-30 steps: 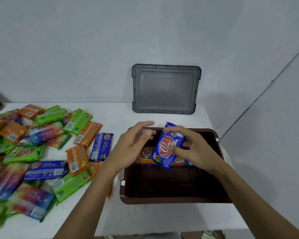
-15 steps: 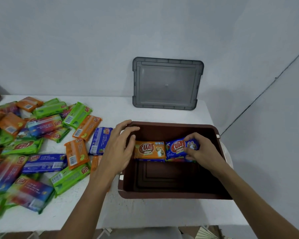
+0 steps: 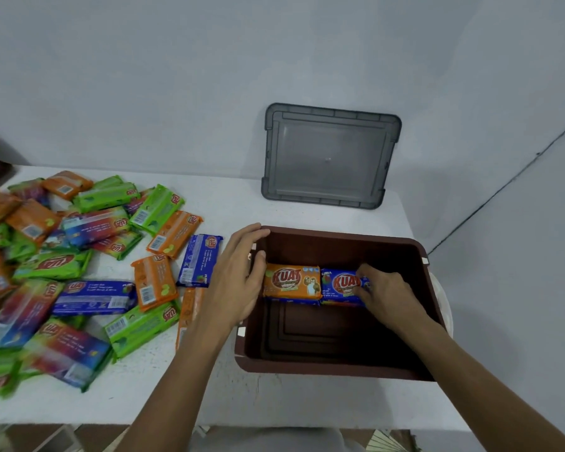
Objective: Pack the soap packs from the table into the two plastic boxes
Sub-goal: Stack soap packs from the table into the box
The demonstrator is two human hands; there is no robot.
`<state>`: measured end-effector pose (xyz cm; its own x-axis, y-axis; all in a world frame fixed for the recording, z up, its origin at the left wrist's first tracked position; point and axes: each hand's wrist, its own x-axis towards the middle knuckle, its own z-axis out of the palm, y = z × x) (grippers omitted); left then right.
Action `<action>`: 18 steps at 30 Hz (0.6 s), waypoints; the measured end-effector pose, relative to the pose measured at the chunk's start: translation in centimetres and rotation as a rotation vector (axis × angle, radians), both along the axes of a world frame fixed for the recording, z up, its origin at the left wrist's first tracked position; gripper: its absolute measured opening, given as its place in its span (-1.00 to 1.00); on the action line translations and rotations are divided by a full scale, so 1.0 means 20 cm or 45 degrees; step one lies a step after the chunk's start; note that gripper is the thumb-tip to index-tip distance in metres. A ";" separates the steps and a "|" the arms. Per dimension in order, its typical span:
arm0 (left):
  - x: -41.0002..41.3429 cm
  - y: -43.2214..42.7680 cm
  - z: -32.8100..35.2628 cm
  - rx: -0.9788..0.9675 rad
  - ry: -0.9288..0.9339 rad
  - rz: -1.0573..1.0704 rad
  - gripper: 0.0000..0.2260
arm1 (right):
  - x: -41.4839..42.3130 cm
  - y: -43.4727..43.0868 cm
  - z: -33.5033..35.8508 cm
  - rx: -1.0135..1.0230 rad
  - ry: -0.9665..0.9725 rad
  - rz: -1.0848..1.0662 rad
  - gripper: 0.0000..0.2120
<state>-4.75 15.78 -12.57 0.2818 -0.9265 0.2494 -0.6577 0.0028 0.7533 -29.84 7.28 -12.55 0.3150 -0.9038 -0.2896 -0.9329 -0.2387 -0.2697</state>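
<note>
Two soap packs lie side by side across the far part of the brown box: an orange soap pack on the left and a blue soap pack on the right. Their ends touch and both are label up. A strip of blue wrapper shows under the orange one's near edge, so they rest on other packs (how many lie beneath cannot be told). Nearer the person, the box floor shows its stepped brown plastic.

The right hand reaches down inside the box, its fingers curled over the right end of the blue soap pack and pinching it. The left hand lies over the box's left rim near the far corner. Its fingers are straight and close together, holding nothing. The thumb points into the box just beside the left end of the orange soap pack; whether it touches cannot be told.

On the white bench, left of the box, a heap of soap packs in green, orange, blue and rainbow wrappers lies loosely overlapped, the nearest just beside the left forearm. Behind the box a grey lid stands on the bench, leaning against the wall.
</note>
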 end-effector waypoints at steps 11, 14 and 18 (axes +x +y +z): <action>0.34 0.26 -0.06 0.079 -0.037 -0.017 -0.73 | 0.48 0.21 0.28 -0.612 -0.706 0.282 -0.85; 0.58 0.36 -0.11 0.202 -0.144 0.128 -0.76 | 0.71 0.28 0.31 -0.512 -0.754 0.418 -0.82; 0.86 0.44 -0.16 0.277 -0.293 0.157 -0.72 | 0.97 0.42 0.31 -0.284 -0.472 0.626 -0.72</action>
